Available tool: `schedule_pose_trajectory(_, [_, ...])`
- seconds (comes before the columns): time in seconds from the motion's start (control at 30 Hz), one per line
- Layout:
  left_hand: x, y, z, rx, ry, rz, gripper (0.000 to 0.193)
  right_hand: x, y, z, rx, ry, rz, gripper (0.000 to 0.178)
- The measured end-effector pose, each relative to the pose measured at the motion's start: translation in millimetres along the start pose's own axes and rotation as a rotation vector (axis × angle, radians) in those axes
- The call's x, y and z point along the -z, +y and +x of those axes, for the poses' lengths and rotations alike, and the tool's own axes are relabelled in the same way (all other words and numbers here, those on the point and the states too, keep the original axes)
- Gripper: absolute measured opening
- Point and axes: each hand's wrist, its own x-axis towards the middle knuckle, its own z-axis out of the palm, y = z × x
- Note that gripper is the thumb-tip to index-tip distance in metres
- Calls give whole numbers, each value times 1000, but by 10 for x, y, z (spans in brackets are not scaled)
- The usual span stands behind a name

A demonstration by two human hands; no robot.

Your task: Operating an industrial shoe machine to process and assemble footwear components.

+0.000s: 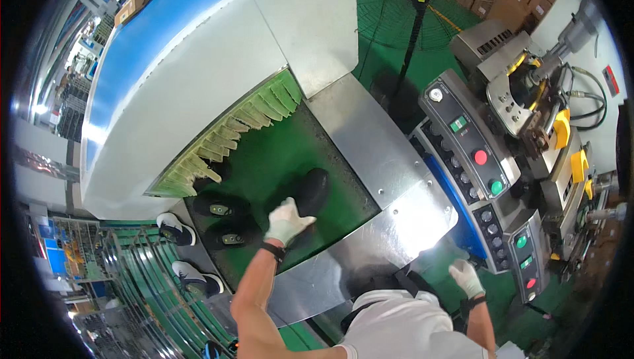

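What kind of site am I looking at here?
Most likely a shoe factory floor: black shoes ride a green conveyor belt out of a big white tunnel machine, next to a button-covered control panel.

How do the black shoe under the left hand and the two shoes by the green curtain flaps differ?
The black shoe at the left hand lies near the green belt's right edge, showing plain black. The two shoes by the flaps lie toward the left, one behind the other, each showing a pale patch. All three are dark and lie on the belt.
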Motion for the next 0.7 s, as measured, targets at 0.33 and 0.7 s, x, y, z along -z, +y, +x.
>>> schedule_pose_trajectory(0.33, [581, 2099, -1045, -624, -103, -1112, 62, 340, -1765, 423, 348, -881, 1105, 74])
schedule_pose_trajectory(0.7, [977, 4683, 223, -1467, -244, -323, 58, 1701, -816, 61, 565, -708, 1460, 83])
